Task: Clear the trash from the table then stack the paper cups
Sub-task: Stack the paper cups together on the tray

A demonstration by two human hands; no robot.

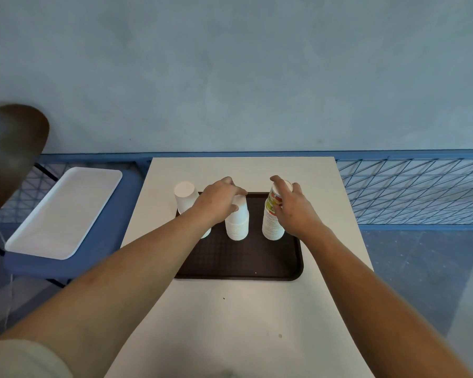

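On the dark, grid-textured tray (243, 260), the left stack (185, 196) of upturned white paper cups stands just beside the left forearm. The left hand (219, 200) curls its fingers round the top of the middle stack (237, 225). The right hand (292, 208) grips the printed cup (274, 199) capping the ribbed right stack (271, 227).
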